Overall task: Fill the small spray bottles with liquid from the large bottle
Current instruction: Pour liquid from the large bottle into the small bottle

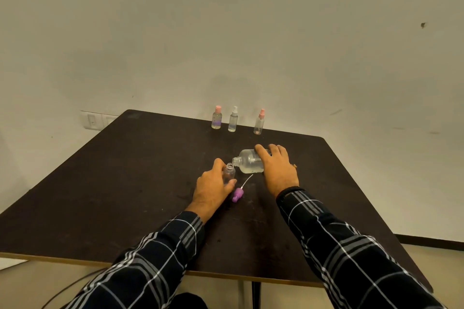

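My right hand point(278, 168) grips the large clear bottle point(248, 163), tipped on its side with its open neck pointing left, right at the mouth of a small clear bottle point(229, 173). That small bottle stands upright with no cap, and my left hand point(213, 187) is wrapped around it. Its purple spray cap point(237, 194) with a white dip tube lies on the dark table point(125, 183) just in front of the two bottles. The large bottle holds some clear liquid.
At the table's far edge by the wall stand three small capped bottles: one with a pink cap point(217, 118), one with a white sprayer point(233, 119), one with a pink sprayer point(259, 122). A cable hangs below the near left edge.
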